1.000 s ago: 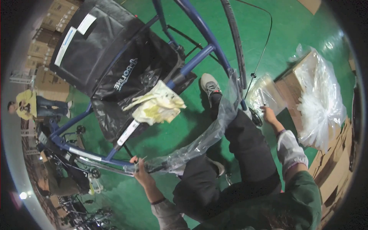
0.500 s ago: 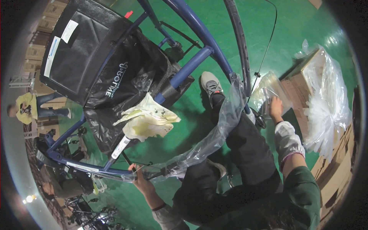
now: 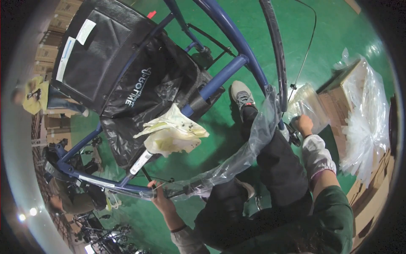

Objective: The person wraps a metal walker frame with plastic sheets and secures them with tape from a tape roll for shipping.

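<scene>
My left hand [image 3: 164, 204] is closed around the lower tube of a blue metal frame [image 3: 223, 77], at the end of a clear plastic sleeve [image 3: 228, 164]. The sleeve covers the curved tube up toward my right knee. My right hand [image 3: 304, 125] is curled at the near edge of a stack of clear plastic bags [image 3: 311, 103]; its fingertips are hidden, so what it holds cannot be made out. A black bag with white lettering [image 3: 146, 78] hangs in the frame. A stained pale cloth [image 3: 175, 131] drapes over a tube with a white label.
A cardboard box [image 3: 334, 99] with bundled clear plastic [image 3: 366, 127] stands at the right, above flattened cardboard [image 3: 372, 199]. A thin black cable [image 3: 313, 36] arcs over the green floor. A person in yellow [image 3: 36, 95] stands at far left. Further frame parts lie lower left.
The view has shifted, so the frame appears further right. My right hand has drawn back slightly from the plastic bags and its fingers are more curled. My left hand stays on the tube.
</scene>
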Available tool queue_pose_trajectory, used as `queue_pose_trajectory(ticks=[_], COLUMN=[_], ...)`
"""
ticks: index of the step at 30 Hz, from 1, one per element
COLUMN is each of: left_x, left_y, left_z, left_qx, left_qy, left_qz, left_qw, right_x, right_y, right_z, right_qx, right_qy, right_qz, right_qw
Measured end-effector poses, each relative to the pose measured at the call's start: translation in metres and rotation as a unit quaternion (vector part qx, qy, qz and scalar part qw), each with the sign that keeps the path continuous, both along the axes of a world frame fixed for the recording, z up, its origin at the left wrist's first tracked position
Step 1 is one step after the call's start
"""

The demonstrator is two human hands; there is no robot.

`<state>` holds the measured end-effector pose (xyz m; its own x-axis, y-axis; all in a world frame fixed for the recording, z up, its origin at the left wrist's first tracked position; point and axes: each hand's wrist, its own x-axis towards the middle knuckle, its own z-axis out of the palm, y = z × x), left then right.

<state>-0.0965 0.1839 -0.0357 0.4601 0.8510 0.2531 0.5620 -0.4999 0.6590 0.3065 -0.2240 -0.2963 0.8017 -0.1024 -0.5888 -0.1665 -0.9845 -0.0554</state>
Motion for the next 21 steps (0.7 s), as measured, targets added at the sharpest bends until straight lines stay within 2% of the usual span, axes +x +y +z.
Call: queue_pose_trajectory(ticks=[2,5,9,14,18,21], left_x=[0.007,0.013,0.0,0.001,0.015,0.014], left_y=[-0.005,-0.008,-0.004,-0.008,-0.016,-0.016], left_z=[0.008,0.012,0.013,0.015,0.025,0.025], left_qx=[-0.124,-0.207,-0.202,-0.279,-0.285,-0.281], left_qy=[-0.041,-0.103,-0.071,-0.141,-0.145,-0.131], left_qz=[0.072,0.131,0.105,0.142,0.151,0.163], left_qw=[0.989,0.964,0.971,0.939,0.935,0.936], right_x=[0.0,0.001,0.002,0.0,-0.005,-0.007], right_y=[0.001,-0.002,-0.016,-0.023,-0.025,-0.023], right_z=[0.001,0.0,-0.005,-0.001,-0.025,-0.047], right_qx=[0.007,0.025,0.035,0.084,0.068,0.05], right_qy=[0.0,0.007,0.038,0.034,0.011,-0.031], right_qz=[-0.011,-0.025,-0.042,-0.049,-0.046,0.019], right_qw=[1.0,0.999,0.998,0.995,0.997,0.998])
